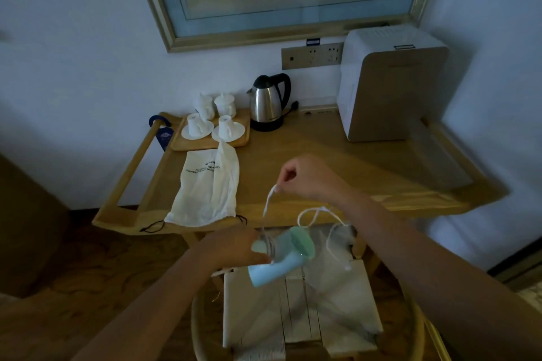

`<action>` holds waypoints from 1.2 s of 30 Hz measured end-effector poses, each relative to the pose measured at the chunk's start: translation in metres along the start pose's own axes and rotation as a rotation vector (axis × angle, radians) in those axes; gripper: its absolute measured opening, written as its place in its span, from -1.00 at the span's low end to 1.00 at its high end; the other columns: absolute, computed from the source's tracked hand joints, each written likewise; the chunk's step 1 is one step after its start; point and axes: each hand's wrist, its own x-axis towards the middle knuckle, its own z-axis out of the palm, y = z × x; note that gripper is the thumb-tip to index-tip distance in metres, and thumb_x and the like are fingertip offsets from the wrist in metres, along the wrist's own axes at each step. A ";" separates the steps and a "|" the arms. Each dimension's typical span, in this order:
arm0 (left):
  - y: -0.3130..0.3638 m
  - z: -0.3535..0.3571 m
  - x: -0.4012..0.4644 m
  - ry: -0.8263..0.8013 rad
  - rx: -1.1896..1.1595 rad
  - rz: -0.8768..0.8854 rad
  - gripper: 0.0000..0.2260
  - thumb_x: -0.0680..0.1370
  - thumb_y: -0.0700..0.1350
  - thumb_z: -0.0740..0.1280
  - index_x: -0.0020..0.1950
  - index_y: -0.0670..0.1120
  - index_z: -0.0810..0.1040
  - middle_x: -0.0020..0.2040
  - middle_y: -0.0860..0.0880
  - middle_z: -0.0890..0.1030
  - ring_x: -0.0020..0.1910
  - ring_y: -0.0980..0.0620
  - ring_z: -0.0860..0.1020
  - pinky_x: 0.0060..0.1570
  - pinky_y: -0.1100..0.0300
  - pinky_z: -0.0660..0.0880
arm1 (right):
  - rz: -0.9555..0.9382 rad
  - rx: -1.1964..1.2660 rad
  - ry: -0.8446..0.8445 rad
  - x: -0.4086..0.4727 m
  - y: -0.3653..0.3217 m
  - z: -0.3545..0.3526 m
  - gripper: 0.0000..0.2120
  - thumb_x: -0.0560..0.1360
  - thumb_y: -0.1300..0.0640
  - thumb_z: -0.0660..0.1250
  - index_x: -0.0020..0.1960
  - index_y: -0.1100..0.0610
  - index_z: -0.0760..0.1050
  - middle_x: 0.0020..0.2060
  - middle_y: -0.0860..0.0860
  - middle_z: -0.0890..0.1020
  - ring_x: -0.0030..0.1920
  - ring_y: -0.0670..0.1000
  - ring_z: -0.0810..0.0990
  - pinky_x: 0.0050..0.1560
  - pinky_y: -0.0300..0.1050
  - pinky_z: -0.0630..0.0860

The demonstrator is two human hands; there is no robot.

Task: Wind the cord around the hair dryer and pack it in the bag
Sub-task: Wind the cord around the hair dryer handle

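The left hand (234, 246) grips the pale blue plastic hair dryer (281, 258) by its handle, fingers curled round it where a few turns of thin white cord (315, 215) already sit, and the dryer hangs in the air just off the near edge of the light wooden desk (337, 155), above a woven-seat chair (299, 316). Up and to the right, the right hand (305, 176) pinches the cord between fingertips and thumb, drawing a strand straight up from the coil; the rest loops loose below that hand and trails down toward the chair. To wind it well, I'd judge the trick is keeping that strand taut, laying each turn snug beside the last along the handle, and letting the left thumb trap the coil so nothing slips. The slack loop looks ready to tangle, so feeding it through the right fingers a little at a time seems wise, with the plug end, too blurred to pick out, tucked under the final turn. The white cloth drawstring bag (205, 187) waits flat on the desk, up and to the left of the left hand, its mouth at the desk's near edge. It carries dark printed lines, upside down from here and too soft to read. The steel electric kettle (268, 102) and white boxy appliance (390, 82) show small marks, none legible.
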 end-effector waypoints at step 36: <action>-0.031 -0.038 0.001 0.321 -1.527 -0.204 -0.65 0.49 0.06 0.18 -0.29 -0.20 0.50 -0.56 -0.06 0.50 -0.66 0.08 0.38 -0.64 0.32 0.32 | -0.034 0.953 -0.419 -0.041 0.064 0.086 -0.76 0.58 0.19 0.13 -0.13 0.11 0.55 -0.35 0.00 0.56 -0.31 -0.04 0.53 -0.15 -0.18 0.50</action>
